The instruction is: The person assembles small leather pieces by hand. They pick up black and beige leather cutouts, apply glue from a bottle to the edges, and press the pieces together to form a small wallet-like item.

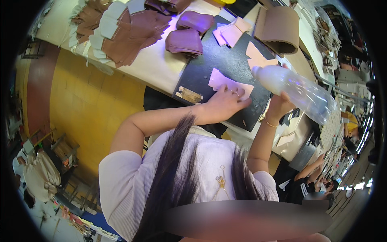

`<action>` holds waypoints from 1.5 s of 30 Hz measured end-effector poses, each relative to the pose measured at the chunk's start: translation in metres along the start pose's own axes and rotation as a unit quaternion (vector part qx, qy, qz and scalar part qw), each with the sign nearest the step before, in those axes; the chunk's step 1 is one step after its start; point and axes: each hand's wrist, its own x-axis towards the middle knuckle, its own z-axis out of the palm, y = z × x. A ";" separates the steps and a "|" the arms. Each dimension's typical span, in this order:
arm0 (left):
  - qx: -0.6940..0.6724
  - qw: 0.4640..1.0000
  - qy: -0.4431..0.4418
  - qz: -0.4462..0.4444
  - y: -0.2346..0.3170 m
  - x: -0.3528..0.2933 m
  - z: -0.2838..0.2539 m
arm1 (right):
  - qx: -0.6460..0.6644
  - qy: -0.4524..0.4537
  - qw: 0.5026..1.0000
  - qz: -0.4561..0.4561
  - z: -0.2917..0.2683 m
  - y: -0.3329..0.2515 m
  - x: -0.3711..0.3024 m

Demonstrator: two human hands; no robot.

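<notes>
The left hand (229, 101) lies palm down over a pale pinkish piece (217, 78), its fingers bent and a ring on one of them; whether the fingertips pinch the piece or merely press it cannot be told. That piece lies flat on a black board (211, 50), its far-left end showing beyond the knuckles. The right hand (282, 103) is closed around a clear plastic bottle (298, 90), which it holds tilted above the board's right side, the neck pointing up and left, toward the left hand's side, and the broad base down and right. The bottle looks cloudy white near its neck and clearer toward its base. A thin bracelet (271, 123) circles the right wrist. Just beyond the bottle's neck lie peach-coloured pieces (260, 59), and farther up the board a small overlapping group of pale pink pieces (231, 34). Behind these a thick tan sheet (278, 26) stands curled into an open roll. To the left, two purplish-brown stacks (184, 41) sit close together, and past them brown pieces (135, 36) fan out over the cream table (155, 76). Below the table's left edge spreads a yellow floor (88, 101); at far right, a co-worker in a dark top (300, 191) reaches forward.
</notes>
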 end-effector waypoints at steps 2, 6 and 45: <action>-0.059 0.997 0.051 -0.013 -0.003 0.007 -0.007 | -0.032 0.044 0.998 0.015 -0.019 -0.013 -0.004; -0.099 0.988 0.121 0.000 -0.025 0.012 -0.028 | 0.058 0.080 0.979 0.180 -0.057 -0.029 -0.019; 0.113 0.987 0.023 0.113 -0.040 -0.032 -0.060 | -0.254 -0.170 0.952 0.028 0.014 -0.004 -0.076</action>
